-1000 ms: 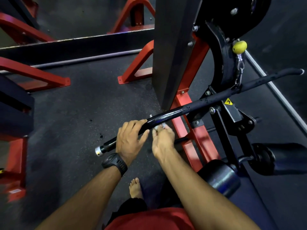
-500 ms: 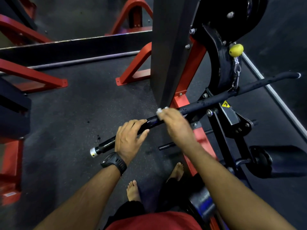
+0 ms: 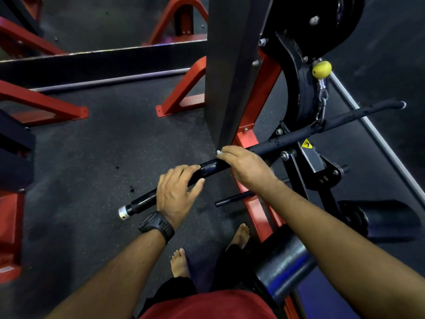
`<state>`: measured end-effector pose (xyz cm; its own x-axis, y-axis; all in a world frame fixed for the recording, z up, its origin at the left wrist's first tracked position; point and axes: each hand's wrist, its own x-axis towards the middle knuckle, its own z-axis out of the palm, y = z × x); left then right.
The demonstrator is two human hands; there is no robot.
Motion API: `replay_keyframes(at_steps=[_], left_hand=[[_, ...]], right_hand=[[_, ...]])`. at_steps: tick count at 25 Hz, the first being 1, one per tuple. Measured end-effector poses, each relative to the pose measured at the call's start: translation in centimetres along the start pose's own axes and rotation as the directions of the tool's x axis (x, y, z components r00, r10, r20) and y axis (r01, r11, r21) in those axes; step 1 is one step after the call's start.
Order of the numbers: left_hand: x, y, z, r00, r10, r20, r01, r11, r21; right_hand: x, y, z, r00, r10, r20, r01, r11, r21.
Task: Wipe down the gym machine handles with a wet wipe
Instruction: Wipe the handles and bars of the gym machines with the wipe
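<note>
Head camera: where's the bar from your seat?

— On my feed the lat pulldown bar (image 3: pixel 282 141) runs slantwise across the middle, its chrome end cap (image 3: pixel 123 212) low on the left and its far end high on the right. It hangs by a chain (image 3: pixel 322 107) under a yellow ball stop (image 3: pixel 321 69).

And the hands?

— I see the left hand (image 3: pixel 177 192) gripping the bar near the capped end. The fingers are curled over the top, close together, and the thumb reaches beneath. There's a black watch (image 3: pixel 156 225) on that wrist. The right hand (image 3: pixel 246 166) is just further up the bar, its fingers folded over it.

The wipe?

— I make out only a small white corner of the wet wipe (image 3: pixel 219 152), poking out at the right fingertips against the bar. The rest sits under the hand, so I cannot tell how it's folded.

Anything between the hands?

— A short stretch of bar that shines glossy. Past the right hand the grip looks matte and speckled.

Surroundings?

— The red machine frame (image 3: pixel 253 203) stands on the dark rubber floor (image 3: pixel 103 146), with a black knee pad roller (image 3: pixel 282 263) at lower right. Two bare feet (image 3: pixel 179 263) are below the bar.
</note>
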<state>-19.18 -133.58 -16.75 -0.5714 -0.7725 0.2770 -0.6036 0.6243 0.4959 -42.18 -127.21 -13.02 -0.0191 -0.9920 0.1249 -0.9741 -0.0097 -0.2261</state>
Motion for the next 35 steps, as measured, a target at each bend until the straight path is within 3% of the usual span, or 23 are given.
replay_keyframes(at_steps=[1,3,4,7,10,11,14,17,19,23,27,30,33,34,35], left_hand=[[0.0,0.0,0.0,1.0,0.0,0.006,0.0,1.0,-0.004],[-0.1,0.1,0.2,1.0,-0.007,0.018,0.007,1.0,-0.009],[-0.2,0.2,0.2,1.0,-0.013,0.018,0.013,1.0,-0.007],[-0.3,0.2,0.5,1.0,-0.011,0.018,0.011,1.0,0.003],[-0.4,0.3,0.3,1.0,-0.002,0.024,0.002,1.0,0.004],[-0.4,0.5,0.3,1.0,-0.002,0.014,0.002,1.0,0.011],[-0.3,0.6,0.2,1.0,0.012,-0.004,-0.012,0.999,0.033],[-0.3,0.5,0.2,1.0,0.016,0.002,-0.016,1.0,0.024],[-0.3,0.6,0.3,1.0,0.013,-0.006,-0.013,0.999,0.035],[0.0,0.9,0.6,1.0,0.005,0.012,-0.006,1.0,0.019],[0.5,1.2,1.0,0.999,0.005,0.046,-0.004,1.0,-0.024],[0.8,0.8,1.1,0.998,0.028,0.063,-0.025,0.999,-0.043],[1.1,1.2,1.4,0.997,0.03,0.077,-0.027,0.999,-0.037],[1.3,1.3,1.6,0.995,0.032,0.09,-0.029,0.999,-0.04],[1.5,1.5,1.7,0.994,0.032,0.103,-0.027,0.999,-0.047]], right_hand=[[0.3,0.5,-0.3,0.998,0.018,0.059,-0.019,1.0,0.001],[1.4,1.1,-1.4,0.975,0.207,0.085,-0.208,0.978,0.002],[1.6,0.6,-1.5,0.974,0.204,0.103,-0.205,0.979,-0.004],[2.2,-1.6,-0.9,0.968,-0.042,0.249,0.037,0.999,0.024],[4.4,-0.4,-1.6,0.921,0.151,0.358,-0.172,0.985,0.027],[5.0,-0.6,-1.6,0.905,0.148,0.4,-0.187,0.981,0.06],[5.3,-2.6,-1.6,0.89,0.022,0.456,-0.086,0.989,0.12],[5.5,-2.0,-1.7,0.895,0.064,0.441,-0.143,0.978,0.149],[4.9,-1.1,-2.2,0.889,0.005,0.459,-0.064,0.991,0.114],[2.6,2.2,-3.0,0.946,0.127,0.298,-0.131,0.991,-0.008],[-0.3,1.5,-1.9,0.991,-0.046,0.127,0.046,0.999,0.003],[-1.3,3.3,-1.5,0.978,0.206,-0.033,-0.206,0.978,-0.006],[-2.6,2.1,-0.2,0.997,0.028,-0.072,-0.031,0.999,-0.032],[-2.9,1.6,0.5,0.995,0.004,-0.1,-0.007,1.0,-0.027],[-2.9,1.5,1.1,0.985,0.072,-0.154,-0.071,0.997,0.013]])
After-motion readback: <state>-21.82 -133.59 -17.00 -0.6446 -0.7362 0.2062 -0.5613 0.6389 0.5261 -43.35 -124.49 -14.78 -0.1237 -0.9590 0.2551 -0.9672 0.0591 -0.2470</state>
